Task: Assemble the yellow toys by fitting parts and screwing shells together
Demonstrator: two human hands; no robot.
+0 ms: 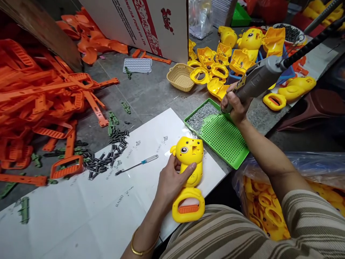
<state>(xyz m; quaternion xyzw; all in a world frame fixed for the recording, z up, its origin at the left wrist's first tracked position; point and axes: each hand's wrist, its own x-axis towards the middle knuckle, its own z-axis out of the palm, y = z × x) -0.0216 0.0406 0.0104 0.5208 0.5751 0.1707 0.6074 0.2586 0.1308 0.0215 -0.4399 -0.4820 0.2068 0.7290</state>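
My left hand [172, 178] is closed around a yellow plastic toy duck [192, 153] with a loop handle, its thumb across the body. An orange ribbed strip [188, 209] shows inside the handle loop. In my right hand [237, 108] is a grey electric screwdriver [254, 81], pointing down and left over a green perforated tray [235, 163]. Small silvery screws [205, 117] are heaped at the tray's left end. The screwdriver's tip is hard to make out near the screws. Left of the duck, a hand screwdriver [145, 160] lies on the white sheet [107, 208].
Orange plastic parts [40, 104] are piled at left, near scattered black parts [107, 156] and green pieces [24, 210]. A tan basket [181, 86] and yellow toy shells [215, 59] lie behind the tray. A carton [161, 32] stands at the back; a bag of yellow parts [265, 201] is at right.
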